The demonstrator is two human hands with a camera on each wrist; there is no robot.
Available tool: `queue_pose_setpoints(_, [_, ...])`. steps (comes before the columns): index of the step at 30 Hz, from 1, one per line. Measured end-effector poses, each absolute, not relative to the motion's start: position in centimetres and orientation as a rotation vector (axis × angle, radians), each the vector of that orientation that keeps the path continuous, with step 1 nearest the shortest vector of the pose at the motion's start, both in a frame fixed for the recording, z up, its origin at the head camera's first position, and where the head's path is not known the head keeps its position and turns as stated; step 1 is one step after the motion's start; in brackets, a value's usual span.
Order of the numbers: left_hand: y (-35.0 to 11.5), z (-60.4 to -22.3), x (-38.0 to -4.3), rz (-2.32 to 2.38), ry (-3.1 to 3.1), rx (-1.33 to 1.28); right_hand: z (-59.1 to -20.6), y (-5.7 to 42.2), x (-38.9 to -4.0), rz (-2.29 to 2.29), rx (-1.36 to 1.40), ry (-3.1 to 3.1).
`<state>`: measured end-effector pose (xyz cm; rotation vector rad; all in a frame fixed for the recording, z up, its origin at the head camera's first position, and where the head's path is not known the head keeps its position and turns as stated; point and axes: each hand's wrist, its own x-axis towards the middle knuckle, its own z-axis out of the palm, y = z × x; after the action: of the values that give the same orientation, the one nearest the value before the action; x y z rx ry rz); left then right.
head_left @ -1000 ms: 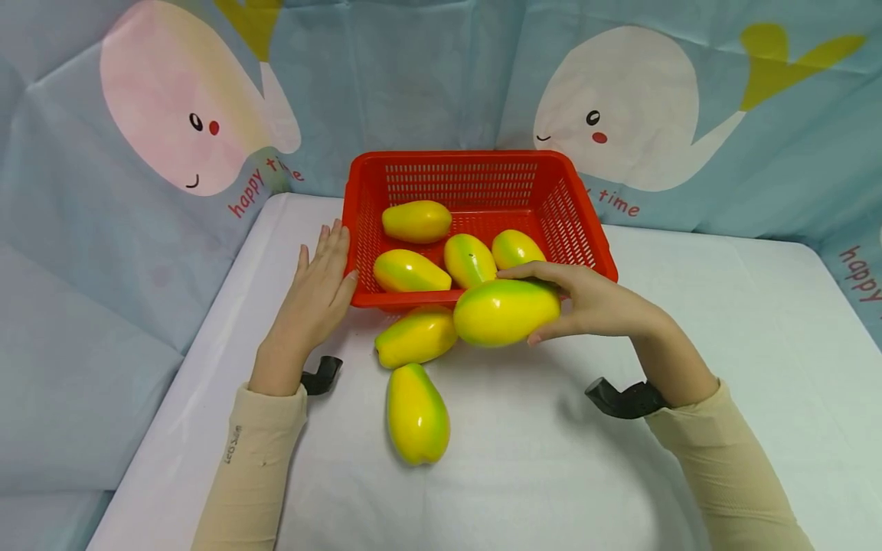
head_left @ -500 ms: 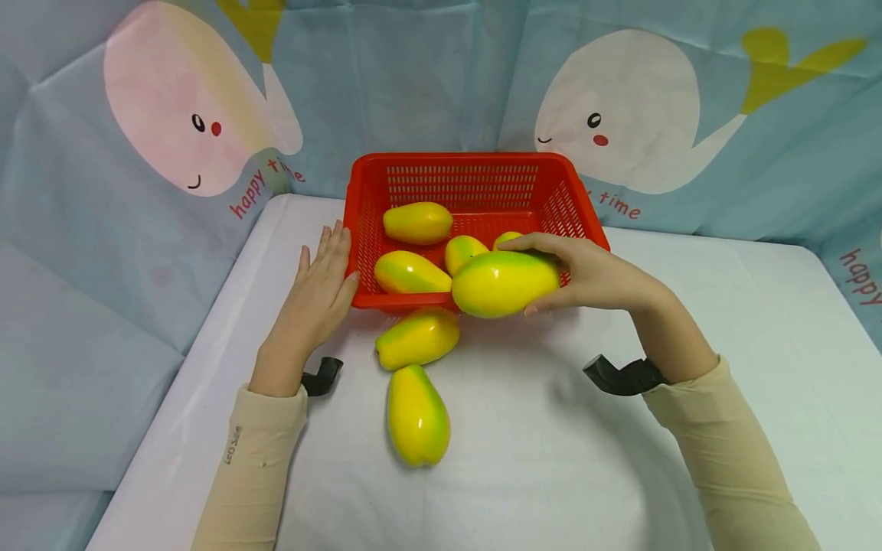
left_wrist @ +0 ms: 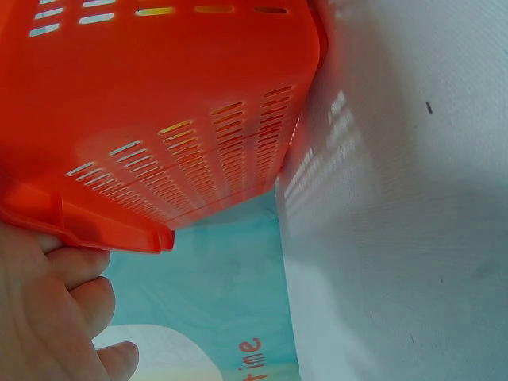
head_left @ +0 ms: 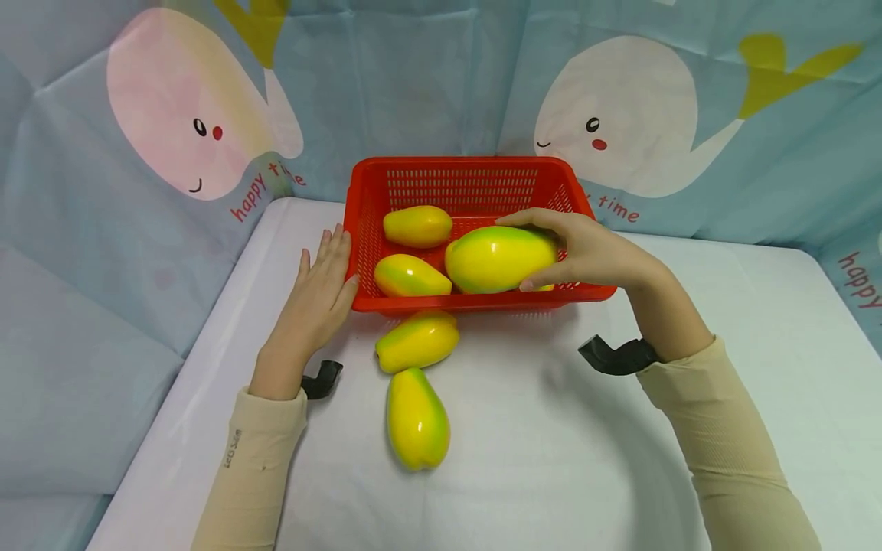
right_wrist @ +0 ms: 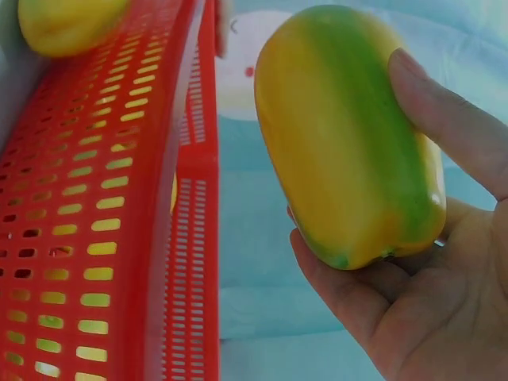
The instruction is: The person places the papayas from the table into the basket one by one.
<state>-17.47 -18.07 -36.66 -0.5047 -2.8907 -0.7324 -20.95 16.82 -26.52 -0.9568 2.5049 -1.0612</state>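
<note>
My right hand (head_left: 586, 249) grips a yellow-green papaya (head_left: 499, 260) above the red plastic basket (head_left: 482, 303). In the right wrist view the thumb and fingers wrap the papaya (right_wrist: 349, 143), which is higher than the basket rim (right_wrist: 178, 119). My left hand (head_left: 313, 295) lies with straight fingers against the basket's left side; in the left wrist view its fingers (left_wrist: 87, 290) touch the rim's underside. Inside the basket rest a papaya at the back left (head_left: 417, 226) and another at the front left (head_left: 412, 276). The held papaya mostly hides others at the front right.
Two papayas lie on the white table in front of the basket: one close to its front wall (head_left: 417, 342), one nearer me (head_left: 417, 419). A blue curtain (head_left: 413, 84) with whale prints hangs behind and to the left.
My right hand has carried the papaya from in front of the basket's front rim, up and away from me, to over the basket. My left hand has stayed at the basket's side.
</note>
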Motion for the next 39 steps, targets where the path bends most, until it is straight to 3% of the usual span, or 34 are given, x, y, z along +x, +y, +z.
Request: queue_pose_setpoints(39, [-18.1,-36.7,-17.4,-0.73,-2.888,-0.503,-26.8,15.8,-28.5,-1.016,-0.645,2.566])
